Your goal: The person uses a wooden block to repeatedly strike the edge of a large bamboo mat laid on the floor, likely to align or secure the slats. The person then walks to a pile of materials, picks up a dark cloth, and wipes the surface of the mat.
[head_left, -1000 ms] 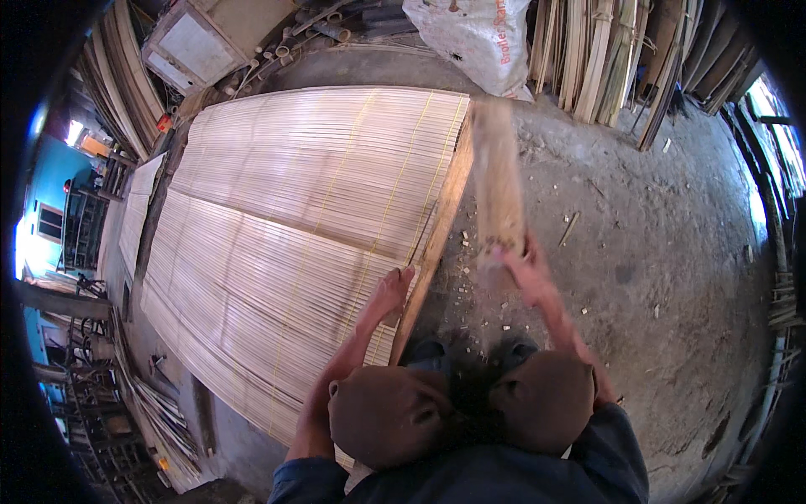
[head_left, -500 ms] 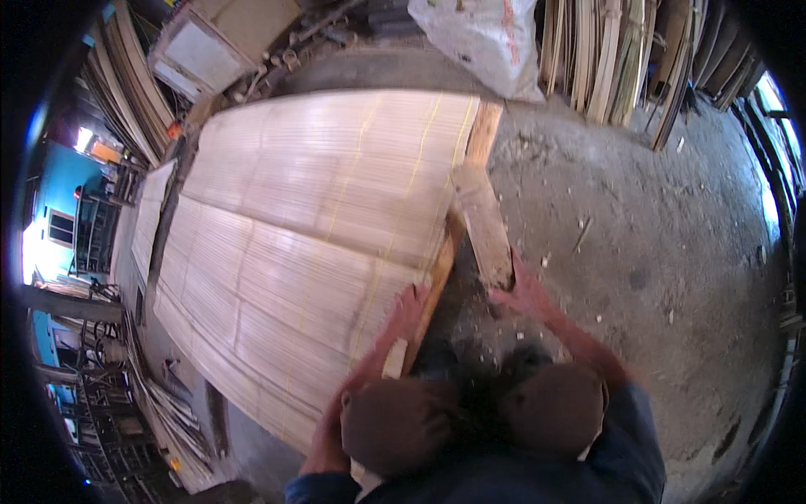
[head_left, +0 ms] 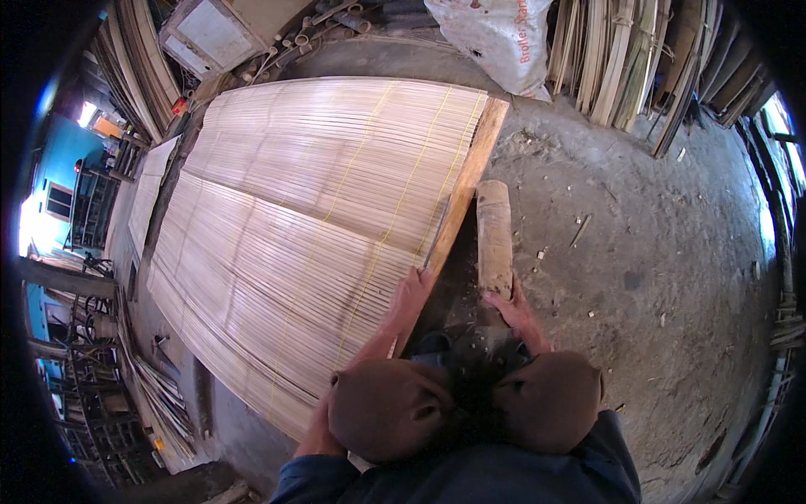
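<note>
A large mat of thin pale strips (head_left: 277,193), bound with yellow cord lines, lies before me. Its right side rests along a wooden plank (head_left: 470,172). My left hand (head_left: 409,300) is closed at that edge around a thin, dark, blade-like tool (head_left: 437,233), which points away from me along the plank. My right hand (head_left: 514,312) grips the near end of a thick wooden block (head_left: 494,227), held to the right of the plank and apart from it. My knees flank the near end of the work.
A white sack (head_left: 495,42) and upright bundles of strips (head_left: 613,63) stand at the back. A framed panel (head_left: 210,38) leans at the far left, beside bamboo poles (head_left: 344,18). More strips (head_left: 164,395) lie left of the mat. Small chips dot the concrete floor (head_left: 638,252).
The wooden block has come away from the plank's edge, its far end swinging right and toward me. My right hand has drawn closer to my knee. The left hand stays by the plank.
</note>
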A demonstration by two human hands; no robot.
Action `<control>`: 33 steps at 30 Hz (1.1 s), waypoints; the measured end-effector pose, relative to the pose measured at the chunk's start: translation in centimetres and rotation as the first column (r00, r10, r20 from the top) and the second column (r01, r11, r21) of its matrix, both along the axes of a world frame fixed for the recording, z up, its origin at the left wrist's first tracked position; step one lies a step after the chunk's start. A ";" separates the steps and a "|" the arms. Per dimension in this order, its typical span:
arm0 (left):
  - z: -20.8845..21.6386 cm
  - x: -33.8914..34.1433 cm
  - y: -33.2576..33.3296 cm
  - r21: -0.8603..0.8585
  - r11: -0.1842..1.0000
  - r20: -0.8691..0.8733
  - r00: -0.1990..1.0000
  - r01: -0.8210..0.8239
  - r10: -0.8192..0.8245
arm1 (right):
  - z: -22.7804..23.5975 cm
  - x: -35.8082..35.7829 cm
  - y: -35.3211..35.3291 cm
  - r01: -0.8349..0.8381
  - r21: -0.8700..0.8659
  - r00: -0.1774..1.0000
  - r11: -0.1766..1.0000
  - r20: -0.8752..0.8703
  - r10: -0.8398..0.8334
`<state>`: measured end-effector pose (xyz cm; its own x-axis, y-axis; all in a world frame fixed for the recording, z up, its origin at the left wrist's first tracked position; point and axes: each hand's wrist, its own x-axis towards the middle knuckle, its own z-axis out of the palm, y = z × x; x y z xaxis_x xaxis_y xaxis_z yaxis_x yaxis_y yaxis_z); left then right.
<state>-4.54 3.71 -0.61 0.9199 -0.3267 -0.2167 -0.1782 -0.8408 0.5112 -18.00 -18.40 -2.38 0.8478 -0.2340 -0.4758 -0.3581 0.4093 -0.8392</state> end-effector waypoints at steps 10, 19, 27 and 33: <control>-3.5 0.9 4.3 -0.041 0.947 0.334 0.898 0.319 -0.288 | 24.8 8.2 -5.7 0.477 -0.502 0.809 0.721 0.571 -0.138; -5.6 1.1 6.9 0.183 0.914 0.483 0.777 0.361 -0.404 | 5.7 7.2 -3.7 -0.078 -0.794 0.886 0.602 0.222 0.408; 1.4 -0.2 -0.8 0.183 0.983 -0.202 0.978 -0.011 0.049 | 3.1 2.2 -4.6 -0.137 -0.683 0.955 0.718 0.102 0.279; 1.3 -0.8 -0.4 0.083 0.997 -0.088 0.996 0.008 -0.001 | -0.1 0.7 -3.0 -0.059 -0.604 0.958 0.795 0.189 0.214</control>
